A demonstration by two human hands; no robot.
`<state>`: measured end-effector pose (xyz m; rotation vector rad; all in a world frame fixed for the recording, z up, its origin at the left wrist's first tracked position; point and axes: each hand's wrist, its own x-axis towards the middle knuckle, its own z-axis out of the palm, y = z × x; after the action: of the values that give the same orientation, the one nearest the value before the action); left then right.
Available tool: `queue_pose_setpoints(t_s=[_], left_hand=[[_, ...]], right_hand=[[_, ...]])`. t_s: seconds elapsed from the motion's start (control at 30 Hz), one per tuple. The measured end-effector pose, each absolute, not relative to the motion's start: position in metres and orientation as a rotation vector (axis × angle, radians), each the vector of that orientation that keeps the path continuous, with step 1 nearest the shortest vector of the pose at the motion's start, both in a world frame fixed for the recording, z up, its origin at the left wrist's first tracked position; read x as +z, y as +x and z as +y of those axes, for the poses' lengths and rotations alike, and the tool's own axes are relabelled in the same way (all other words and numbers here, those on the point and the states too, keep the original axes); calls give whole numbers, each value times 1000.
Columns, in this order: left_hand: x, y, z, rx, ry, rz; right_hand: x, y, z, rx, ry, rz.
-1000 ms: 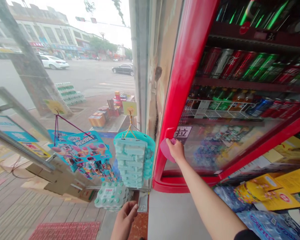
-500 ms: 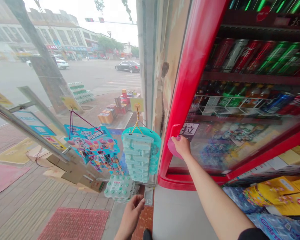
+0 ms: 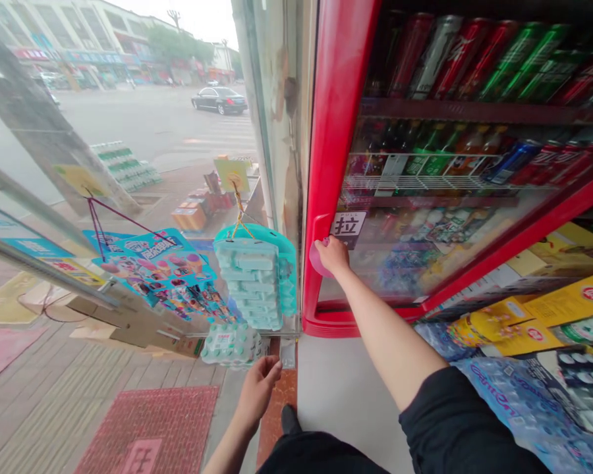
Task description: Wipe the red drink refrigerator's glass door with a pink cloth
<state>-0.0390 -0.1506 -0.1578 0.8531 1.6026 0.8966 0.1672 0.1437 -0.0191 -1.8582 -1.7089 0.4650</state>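
My right hand [image 3: 332, 254] is closed on the handle recess of the red drinks fridge door [image 3: 337, 131], beside a white sticker [image 3: 348, 224] with a Chinese character. A pink round patch [image 3: 316, 262] sits under the hand. Behind the glass, rows of cans and bottles [image 3: 454, 59] fill the shelves. My left hand [image 3: 257, 388] hangs low near the floor, fingers loosely curled and apart, holding nothing.
A shop window [image 3: 128, 164] on the left shows a street with a car [image 3: 220, 100]. Hanging teal packs [image 3: 252, 283], a colourful toy card [image 3: 153, 270] and a bottle pack [image 3: 227, 343] sit by the glass. Boxes and wrapped water bottles [image 3: 534, 395] are stacked at right. A red mat [image 3: 153, 428] lies outside.
The view has shifted closer and lower toward the fridge. My right hand stays on the door handle; my left hand has barely moved.
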Motion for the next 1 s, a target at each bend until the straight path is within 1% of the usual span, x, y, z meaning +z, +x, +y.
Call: queue_pose_setpoints(t_s=[0.33,0.73,0.87,1.0], left_hand=[[-156,-9,-178,885,833,1627],[-155,15,-201,891,852,1640],[-156,15,-204,908,842,1650],[-164,18,-199,933,818,1657]], right_hand=[[-15,175,148,508,-1802,-1787],[-17,177,148,627,-1740,-1709],[-28,180,138,706,-1710,-1569],[-57,188,111,853,-1677,-1338]])
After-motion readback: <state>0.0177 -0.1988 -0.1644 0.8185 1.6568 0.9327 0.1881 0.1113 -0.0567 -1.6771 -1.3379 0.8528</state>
